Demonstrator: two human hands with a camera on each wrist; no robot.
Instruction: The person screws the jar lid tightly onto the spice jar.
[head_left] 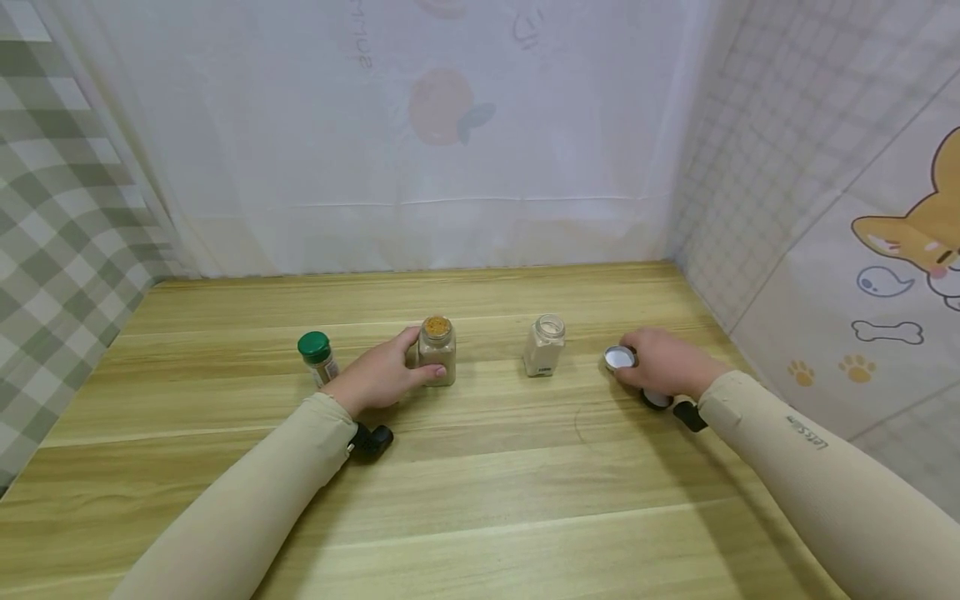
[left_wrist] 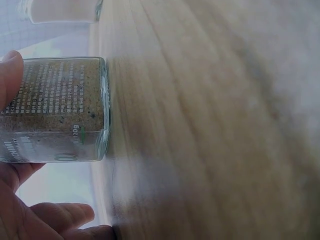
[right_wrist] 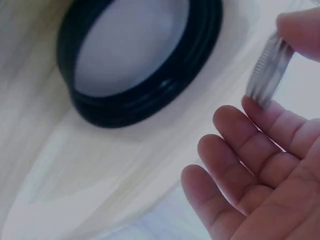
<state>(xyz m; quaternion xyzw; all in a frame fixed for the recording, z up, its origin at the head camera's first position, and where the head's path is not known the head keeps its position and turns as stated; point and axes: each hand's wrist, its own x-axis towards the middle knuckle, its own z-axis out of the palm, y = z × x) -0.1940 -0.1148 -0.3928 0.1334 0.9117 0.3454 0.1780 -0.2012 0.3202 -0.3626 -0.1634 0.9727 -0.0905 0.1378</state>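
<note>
My left hand [head_left: 381, 371] grips a square glass spice jar [head_left: 441, 364] between thumb and fingers. Its top is uncapped, with orange-brown contents at the mouth, and its base stands on the table. Printed text covers the side of that jar [left_wrist: 55, 95] in the left wrist view. At the right, my right hand [head_left: 666, 364] pinches a small round lid [head_left: 619, 358] by its edge, its white inside facing up. The right wrist view shows this lid [right_wrist: 270, 70] edge-on between thumb and index finger. Below that hand, a black-rimmed lid [head_left: 657, 401] lies on the table.
A second uncapped glass jar [head_left: 542, 357] with pale powder stands between the hands. Left of my left hand is a green-capped jar [head_left: 315, 346], partly hidden by it. The wooden table [head_left: 480, 533] ends at a white curtain [head_left: 300, 167] behind and a patterned one [head_left: 810, 250] at the right.
</note>
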